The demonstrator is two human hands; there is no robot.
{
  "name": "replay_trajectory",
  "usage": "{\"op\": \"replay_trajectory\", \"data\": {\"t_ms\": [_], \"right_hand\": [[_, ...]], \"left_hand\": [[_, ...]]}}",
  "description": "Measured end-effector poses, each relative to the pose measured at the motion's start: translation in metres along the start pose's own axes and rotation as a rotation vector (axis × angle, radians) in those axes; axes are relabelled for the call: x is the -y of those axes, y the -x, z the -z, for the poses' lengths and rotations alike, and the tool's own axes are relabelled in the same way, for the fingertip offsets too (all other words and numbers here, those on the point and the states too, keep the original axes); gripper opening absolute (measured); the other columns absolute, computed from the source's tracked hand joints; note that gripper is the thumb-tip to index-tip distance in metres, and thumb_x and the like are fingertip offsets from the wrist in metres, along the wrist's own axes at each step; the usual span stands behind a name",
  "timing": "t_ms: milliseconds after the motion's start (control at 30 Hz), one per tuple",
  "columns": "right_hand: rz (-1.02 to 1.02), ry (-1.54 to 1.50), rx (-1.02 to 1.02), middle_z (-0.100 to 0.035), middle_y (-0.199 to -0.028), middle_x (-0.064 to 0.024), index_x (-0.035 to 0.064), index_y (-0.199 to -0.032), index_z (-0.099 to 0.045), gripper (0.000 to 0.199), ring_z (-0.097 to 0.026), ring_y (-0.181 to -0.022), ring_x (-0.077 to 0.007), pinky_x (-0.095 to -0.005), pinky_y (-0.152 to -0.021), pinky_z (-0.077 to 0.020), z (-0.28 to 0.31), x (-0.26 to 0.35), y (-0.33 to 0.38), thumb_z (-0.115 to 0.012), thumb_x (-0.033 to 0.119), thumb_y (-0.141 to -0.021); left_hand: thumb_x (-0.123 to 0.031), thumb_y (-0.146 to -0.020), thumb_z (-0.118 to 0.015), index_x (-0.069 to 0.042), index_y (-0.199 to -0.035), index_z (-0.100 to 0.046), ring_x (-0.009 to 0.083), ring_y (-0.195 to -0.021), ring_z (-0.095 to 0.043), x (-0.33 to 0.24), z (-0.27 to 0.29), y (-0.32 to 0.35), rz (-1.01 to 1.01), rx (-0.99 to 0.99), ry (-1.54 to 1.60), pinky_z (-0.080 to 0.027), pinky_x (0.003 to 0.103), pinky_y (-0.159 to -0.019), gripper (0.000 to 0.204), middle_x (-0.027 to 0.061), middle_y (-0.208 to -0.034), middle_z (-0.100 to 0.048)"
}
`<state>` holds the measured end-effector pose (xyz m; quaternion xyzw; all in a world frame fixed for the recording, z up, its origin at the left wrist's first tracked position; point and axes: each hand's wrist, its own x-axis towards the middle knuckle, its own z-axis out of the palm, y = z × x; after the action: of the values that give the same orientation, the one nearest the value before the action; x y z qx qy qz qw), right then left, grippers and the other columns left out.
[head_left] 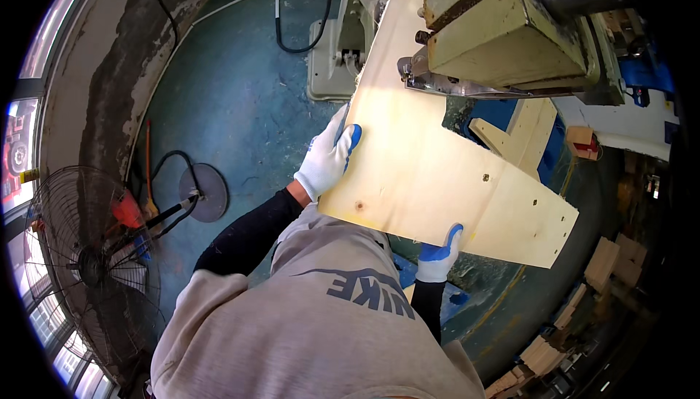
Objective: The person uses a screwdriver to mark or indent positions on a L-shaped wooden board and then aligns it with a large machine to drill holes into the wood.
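Observation:
A large pale wooden board with dark knots and an angled cut-out spans the space in front of me. Its far end reaches under the head of a green-grey machine, close to a metal guide part. My left hand, in a white glove with blue fingertips, grips the board's left edge, thumb on top. At the near edge my right hand, gloved alike, has its thumb on the upper face; its other fingers are hidden beneath the wood.
A pedestal fan with a wire cage stands at the left by the windows, beside a round grey base. Cut wooden pieces lie beyond the board. Stacked wood blocks line the right side. A black hose loops near the machine's foot.

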<state>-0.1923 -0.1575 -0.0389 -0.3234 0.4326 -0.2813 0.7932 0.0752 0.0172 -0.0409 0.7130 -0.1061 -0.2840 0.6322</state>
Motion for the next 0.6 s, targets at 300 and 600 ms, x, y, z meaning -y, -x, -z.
{"op": "replay_trajectory", "data": {"t_ms": [300, 600], "right_hand": [[-0.028, -0.059, -0.068, -0.047, -0.151, -0.0087, 0.0042, -0.149, -0.041, 0.055, -0.046, -0.136, -0.0238, -0.0413, -0.115, -0.0374, -0.003, -0.005, -0.007, -0.044, 0.042, -0.108], [0.000, -0.026, -0.092, -0.050, -0.149, -0.0071, 0.0071, -0.148, -0.045, 0.052, -0.049, -0.135, -0.0240, -0.0437, -0.113, -0.0408, -0.006, 0.001, -0.006, -0.042, 0.040, -0.108]], "left_hand": [[-0.029, -0.108, -0.049, -0.006, -0.156, -0.033, 0.0078, -0.063, -0.042, 0.009, -0.004, -0.011, -0.159, -0.067, -0.172, -0.042, 0.025, -0.061, 0.055, -0.0014, -0.075, -0.053], [-0.018, -0.106, -0.049, 0.000, -0.151, -0.035, 0.0359, -0.118, -0.065, -0.015, -0.004, -0.003, -0.030, -0.009, -0.087, -0.048, 0.036, -0.096, 0.050, 0.0271, -0.124, -0.064]]}}
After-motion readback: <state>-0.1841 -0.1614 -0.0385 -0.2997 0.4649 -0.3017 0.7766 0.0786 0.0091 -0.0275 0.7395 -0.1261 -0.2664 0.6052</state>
